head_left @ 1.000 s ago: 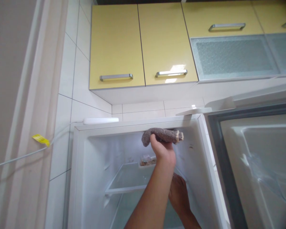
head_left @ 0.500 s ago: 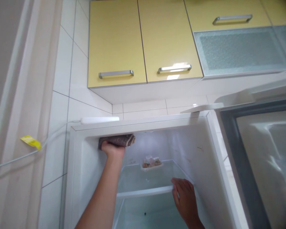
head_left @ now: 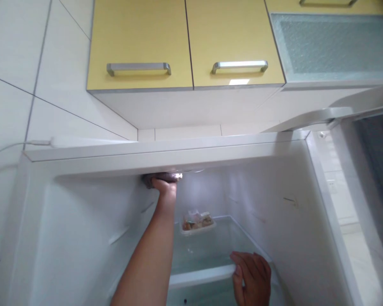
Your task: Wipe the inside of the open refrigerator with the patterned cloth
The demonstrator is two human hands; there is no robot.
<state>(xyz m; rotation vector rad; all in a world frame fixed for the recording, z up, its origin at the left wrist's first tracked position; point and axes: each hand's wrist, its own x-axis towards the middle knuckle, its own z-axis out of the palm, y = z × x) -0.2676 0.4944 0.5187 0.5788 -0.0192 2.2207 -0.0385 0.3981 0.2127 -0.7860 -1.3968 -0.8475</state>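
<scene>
My left hand (head_left: 163, 184) reaches deep into the open fridge, near its ceiling, wrapped round a dark cloth (head_left: 170, 176). The fingers are mostly hidden behind the wrist and the cloth. At the front edge of the glass shelf (head_left: 202, 276), my right hand (head_left: 252, 276) has its fingers curled over the white trim. Farther back on the same shelf sits a small clear tray (head_left: 196, 223) with brownish food and plastic wrapping, apart from both hands.
The fridge's side walls (head_left: 284, 199) flank my arms. An open fridge door (head_left: 370, 170) stands at the right. Yellow cupboards (head_left: 140, 38) hang above, and a white device with a cable (head_left: 70, 142) lies on the fridge top.
The view has moved closer to the fridge. My left hand with the cloth has gone deeper inside, toward the back. My right hand remains at the shelf's front edge.
</scene>
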